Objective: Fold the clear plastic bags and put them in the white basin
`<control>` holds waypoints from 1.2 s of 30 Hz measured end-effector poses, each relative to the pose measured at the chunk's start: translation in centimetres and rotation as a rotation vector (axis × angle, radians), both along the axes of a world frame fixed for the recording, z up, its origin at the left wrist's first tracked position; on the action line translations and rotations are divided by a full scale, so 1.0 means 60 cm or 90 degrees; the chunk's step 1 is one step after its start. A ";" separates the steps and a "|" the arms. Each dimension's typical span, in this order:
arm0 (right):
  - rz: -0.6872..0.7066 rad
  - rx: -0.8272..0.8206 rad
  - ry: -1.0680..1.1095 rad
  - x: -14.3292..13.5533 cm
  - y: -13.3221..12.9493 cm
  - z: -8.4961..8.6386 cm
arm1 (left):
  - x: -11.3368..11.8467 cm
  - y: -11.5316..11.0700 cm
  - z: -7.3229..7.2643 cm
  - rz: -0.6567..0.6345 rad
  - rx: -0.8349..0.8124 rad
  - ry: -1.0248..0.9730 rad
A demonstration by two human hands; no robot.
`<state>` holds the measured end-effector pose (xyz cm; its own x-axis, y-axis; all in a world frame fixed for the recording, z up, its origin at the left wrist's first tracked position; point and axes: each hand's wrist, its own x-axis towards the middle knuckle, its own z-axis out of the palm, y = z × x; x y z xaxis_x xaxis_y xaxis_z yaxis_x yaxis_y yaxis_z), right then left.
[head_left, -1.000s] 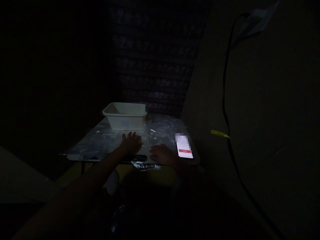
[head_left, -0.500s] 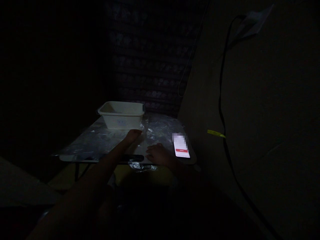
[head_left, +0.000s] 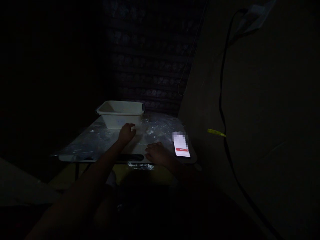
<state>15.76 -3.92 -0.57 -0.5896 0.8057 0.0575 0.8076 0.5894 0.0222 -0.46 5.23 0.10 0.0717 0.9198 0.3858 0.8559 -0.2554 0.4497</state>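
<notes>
In the dark head view, my left hand (head_left: 127, 134) is closed on clear plastic film (head_left: 143, 126), in front of a pale rectangular tub (head_left: 122, 120). My right hand (head_left: 157, 153) rests near the front edge of a small light table (head_left: 65, 158), its fingers spread over the surface. More crinkled film lies across the tabletop. Right of my right hand lies a phone (head_left: 182, 150) with a lit screen and a red bar.
A wall stands at the right, with a black cable (head_left: 220, 100) running down it and a yellow tag (head_left: 216, 133) on the cable. Dark shelf-like rows (head_left: 155, 81) rise behind the table. A dark slot sits in the table's front edge.
My left hand has moved back and to the left, and the film near it has shifted. My right hand has hardly moved.
</notes>
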 end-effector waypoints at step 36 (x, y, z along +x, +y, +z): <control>0.035 0.054 0.077 -0.017 0.010 -0.005 | -0.034 -0.018 -0.008 0.038 -0.162 -0.034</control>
